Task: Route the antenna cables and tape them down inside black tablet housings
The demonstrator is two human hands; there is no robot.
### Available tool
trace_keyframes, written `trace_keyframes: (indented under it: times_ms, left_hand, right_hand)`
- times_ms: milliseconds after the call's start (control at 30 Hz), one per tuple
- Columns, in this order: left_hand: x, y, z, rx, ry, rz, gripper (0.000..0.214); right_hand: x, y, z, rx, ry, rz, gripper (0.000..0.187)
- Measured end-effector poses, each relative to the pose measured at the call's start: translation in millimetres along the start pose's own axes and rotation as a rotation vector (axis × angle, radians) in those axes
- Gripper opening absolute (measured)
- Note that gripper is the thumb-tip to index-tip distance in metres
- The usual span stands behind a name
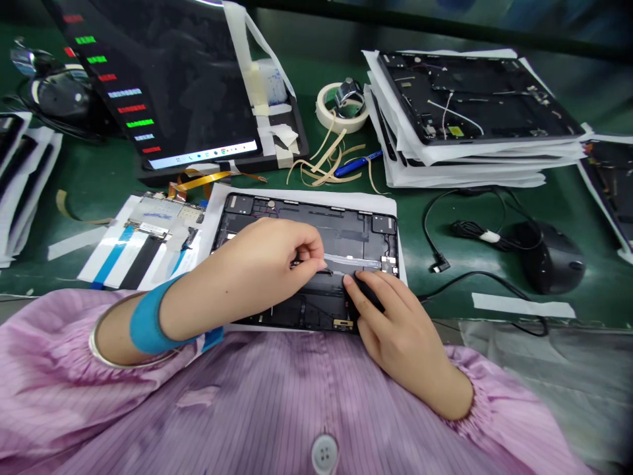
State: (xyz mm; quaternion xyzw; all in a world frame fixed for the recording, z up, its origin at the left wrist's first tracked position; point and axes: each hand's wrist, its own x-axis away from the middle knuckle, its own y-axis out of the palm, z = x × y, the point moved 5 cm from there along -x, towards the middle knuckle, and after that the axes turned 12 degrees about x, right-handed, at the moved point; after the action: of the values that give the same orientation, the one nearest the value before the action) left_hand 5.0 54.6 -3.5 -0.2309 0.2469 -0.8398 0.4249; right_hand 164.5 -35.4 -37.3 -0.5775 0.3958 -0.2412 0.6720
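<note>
An opened black tablet housing (341, 231) lies on a white sheet in front of me, with its inner side up. My left hand (277, 257) is over its middle, thumb and fingers pinched together. A small dark piece (327, 269) shows at the fingertips, too small to name. My right hand (395, 316) rests on the housing's lower right part, fingers stretched out and the index fingertip pressing near the middle. Something black lies under those fingers, partly hidden. Around my left wrist is a blue band (148, 320).
A circuit board with ribbon cables (163, 218) lies left. Behind stands a lit tablet screen (182, 79), beside a tape roll (341, 109) and blue pen (359, 163). Stacked housings (479, 99) are at back right; a cable plug (439, 265) and black mouse (554, 257) lie right.
</note>
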Motion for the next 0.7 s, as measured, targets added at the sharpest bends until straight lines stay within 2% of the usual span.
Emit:
trace_keyframes:
  times_ms: [133,267,500,567,700]
  left_hand:
    - [-2,0.0,9,0.006,0.002,0.022,0.016]
    - [-5,0.2,18,-0.012,0.060,0.051,0.014]
    - [-3,-3.8,4,-0.022,0.019,0.054,0.014]
    - [-1,-3.4,5,-0.018,0.055,0.053,0.014]
    - [5,0.7,19,-0.042,0.205,0.062,0.010]
  right_hand:
    - [1,0,0,0.006,-0.009,0.030,0.038]
    - [4,-1,0,0.007,-0.024,0.085,0.036]
    - [9,-2,2,-0.040,-0.023,0.127,0.033]
    - [8,-1,2,-0.048,-0.026,0.122,0.033]
    - [5,-2,1,-0.040,-0.022,0.130,0.031]
